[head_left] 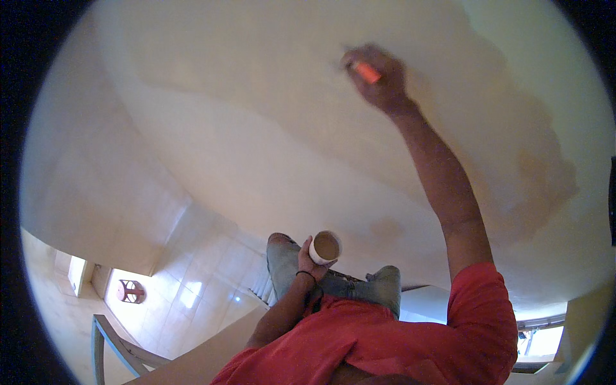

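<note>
My right hand [389,82] is raised against the pale wall [256,58], closed around a paintbrush with an orange handle [368,72]. The brush's working end is smeared by motion and partly hidden by the fingers. Tan, darker-looking patches [536,173] spread over the wall around and to the right of that arm. Low in front of my body, my left hand [306,259] wraps round a white cup [313,251]. Inside the cup is a light brown liquid [328,246]. A dark band circles my left wrist.
My knees in grey-green trousers [385,290] are close to the wall. Down at the left lies a glossy tiled floor [212,256] with a small red stool [131,291]. A blue-edged frame [97,346] stands at lower left. A bright window [542,343] shows at lower right.
</note>
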Tool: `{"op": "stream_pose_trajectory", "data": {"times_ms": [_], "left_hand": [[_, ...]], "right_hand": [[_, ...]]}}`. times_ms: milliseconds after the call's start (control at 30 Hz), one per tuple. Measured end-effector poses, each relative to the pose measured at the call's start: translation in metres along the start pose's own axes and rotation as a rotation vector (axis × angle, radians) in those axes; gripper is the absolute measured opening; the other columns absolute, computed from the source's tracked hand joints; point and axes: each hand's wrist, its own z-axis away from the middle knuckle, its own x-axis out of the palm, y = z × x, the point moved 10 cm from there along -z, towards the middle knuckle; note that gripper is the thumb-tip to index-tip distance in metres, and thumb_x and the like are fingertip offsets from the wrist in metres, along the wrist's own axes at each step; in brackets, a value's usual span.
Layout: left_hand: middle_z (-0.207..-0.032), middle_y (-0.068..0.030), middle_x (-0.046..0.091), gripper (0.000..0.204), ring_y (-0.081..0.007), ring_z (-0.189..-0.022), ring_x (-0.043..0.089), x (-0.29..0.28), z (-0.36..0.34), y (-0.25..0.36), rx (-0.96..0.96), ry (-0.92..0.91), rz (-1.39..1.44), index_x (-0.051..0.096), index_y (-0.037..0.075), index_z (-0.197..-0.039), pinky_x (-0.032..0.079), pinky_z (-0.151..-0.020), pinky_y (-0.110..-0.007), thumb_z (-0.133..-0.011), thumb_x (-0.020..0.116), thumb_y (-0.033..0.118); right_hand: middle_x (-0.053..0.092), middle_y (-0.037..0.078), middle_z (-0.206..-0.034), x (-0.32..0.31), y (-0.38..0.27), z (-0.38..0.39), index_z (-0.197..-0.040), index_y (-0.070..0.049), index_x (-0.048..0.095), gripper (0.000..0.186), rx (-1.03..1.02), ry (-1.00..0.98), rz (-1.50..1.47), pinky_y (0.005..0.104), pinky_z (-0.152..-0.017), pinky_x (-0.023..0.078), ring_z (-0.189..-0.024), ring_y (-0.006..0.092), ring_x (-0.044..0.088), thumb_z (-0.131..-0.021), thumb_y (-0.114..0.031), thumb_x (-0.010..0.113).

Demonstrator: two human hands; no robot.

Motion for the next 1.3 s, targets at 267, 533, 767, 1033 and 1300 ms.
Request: {"op": "stream_pose_trajectory", "data": {"times_ms": [267,533,767,1033,1300], "left_hand": [[-0.129,-0.0041,0.062,0.050,-0.0305,-0.117,0.059,0.001,-0.013,-0.001,-0.039,-0.024,-0.028,0.059,0.024,-0.126,0.048,-0.089,-0.058,-0.090,0.052,0.057],[-0.129,-0.0029,0.062,0.048,-0.0288,-0.117,0.058,-0.007,-0.003,0.008,0.013,0.002,-0.056,0.059,0.025,-0.126,0.048,-0.088,-0.058,-0.092,0.048,0.057],[-0.127,-0.0014,0.063,0.047,-0.0286,-0.115,0.059,-0.005,-0.004,0.006,0.032,0.039,-0.086,0.060,0.027,-0.125,0.048,-0.087,-0.055,-0.090,0.049,0.057],[-0.127,-0.0051,0.061,0.051,-0.0295,-0.116,0.057,0.004,-0.004,-0.001,-0.001,0.012,-0.129,0.058,0.022,-0.127,0.048,-0.087,-0.055,-0.089,0.054,0.057],[-0.126,-0.0043,0.061,0.047,-0.0294,-0.114,0.058,0.001,-0.003,0.002,0.044,-0.010,-0.160,0.059,0.024,-0.124,0.048,-0.085,-0.054,-0.089,0.055,0.055]], "right_hand": [[0.062,0.007,-0.101,0.015,-0.049,0.028,-0.086,-0.018,0.067,0.021,-0.257,-0.169,0.404,0.0401,-0.078,0.053,-0.090,0.0271,0.062,-0.066,-0.023,0.069],[0.066,0.008,-0.095,0.020,-0.035,0.081,-0.089,-0.013,0.067,0.019,0.153,-0.214,-0.174,0.0365,-0.074,0.055,-0.089,0.0268,0.065,-0.073,-0.004,0.071],[0.067,0.004,-0.087,-0.206,0.058,0.055,-0.082,-0.005,0.068,0.009,0.395,0.400,0.086,0.0297,-0.080,0.051,-0.088,0.0176,0.065,-0.079,0.001,0.072],[0.066,0.005,-0.086,-0.304,0.031,0.074,-0.089,-0.005,0.068,0.018,0.294,0.643,0.442,0.0310,-0.078,0.054,-0.087,0.0180,0.065,-0.075,0.002,0.076],[0.067,0.006,-0.085,-0.243,0.080,0.026,-0.084,-0.002,0.065,0.009,0.571,0.662,-0.383,0.0313,-0.068,0.055,-0.075,0.0186,0.066,-0.080,-0.004,0.072]]}}
